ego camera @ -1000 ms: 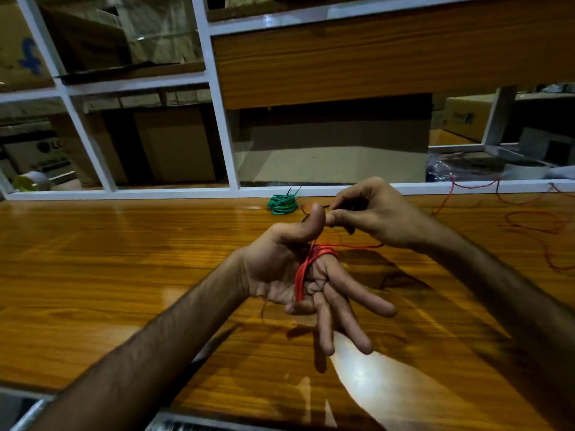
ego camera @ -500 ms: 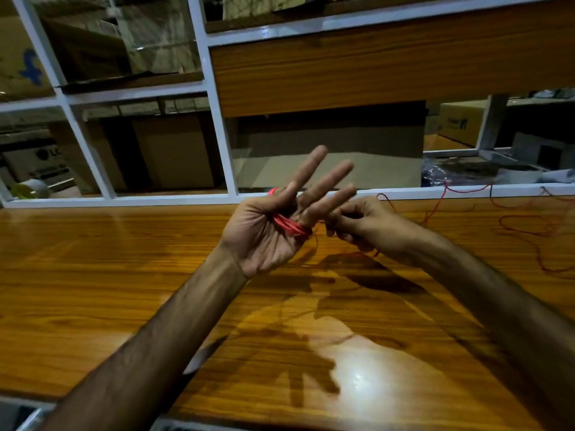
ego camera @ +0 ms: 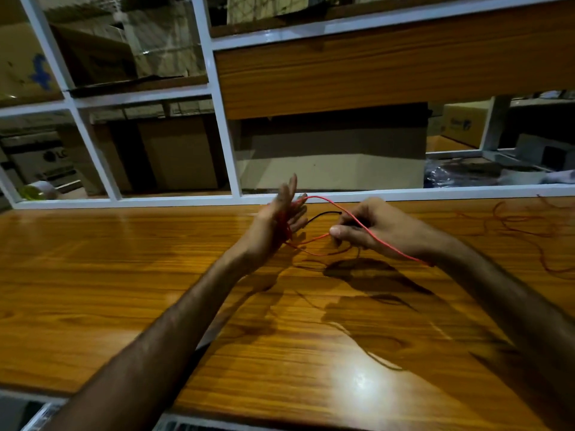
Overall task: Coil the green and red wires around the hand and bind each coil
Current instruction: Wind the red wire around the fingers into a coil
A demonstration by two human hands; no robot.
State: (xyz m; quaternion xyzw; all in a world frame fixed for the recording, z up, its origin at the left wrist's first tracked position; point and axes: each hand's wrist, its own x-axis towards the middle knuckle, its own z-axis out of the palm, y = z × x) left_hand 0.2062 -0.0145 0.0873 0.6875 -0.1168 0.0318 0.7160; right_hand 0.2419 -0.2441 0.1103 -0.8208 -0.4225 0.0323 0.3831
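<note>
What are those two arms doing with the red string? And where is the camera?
The camera sits on the person's head and looks down, so you see their own two arms. The string is a red wire. The left hand has its fingers out straight, and red wire is wound round it in loops. The right hand pinches the wire to feed it along. More loose red wire lies on the shiny wooden table, far right. A thin black strand also runs between the hands; what it is I cannot tell.

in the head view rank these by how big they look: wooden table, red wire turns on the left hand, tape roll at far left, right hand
1. wooden table
2. right hand
3. and 4. unsure: red coil and tape roll look alike; the roll lies farther away.
</note>
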